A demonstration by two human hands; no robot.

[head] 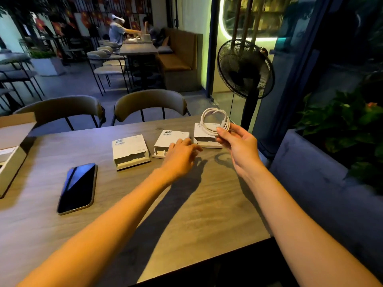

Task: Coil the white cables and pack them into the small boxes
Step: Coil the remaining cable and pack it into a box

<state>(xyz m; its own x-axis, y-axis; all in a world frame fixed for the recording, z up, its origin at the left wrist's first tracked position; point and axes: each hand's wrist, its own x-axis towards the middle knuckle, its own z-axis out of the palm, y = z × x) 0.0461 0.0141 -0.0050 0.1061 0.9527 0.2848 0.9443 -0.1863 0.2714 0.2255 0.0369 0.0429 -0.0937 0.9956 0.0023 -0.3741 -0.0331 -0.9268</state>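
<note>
Three small white boxes lie in a row on the wooden table (pixel 186 204): a left box (pixel 129 151), a middle box (pixel 171 139) and a right box (pixel 204 136). My right hand (pixel 238 148) holds a coiled white cable (pixel 215 121) upright in the air, just above the right box. My left hand (pixel 180 155) hovers palm down over the near end of the middle box, fingers spread and slightly blurred. Whether it touches the box I cannot tell.
A dark phone (pixel 77 188) lies face up at the table's left. A large open cardboard box (pixel 12 154) sits at the far left edge. Two chairs (pixel 149 104) stand behind the table. A black standing fan (pixel 245 69) and a planter (pixel 331 162) are to the right.
</note>
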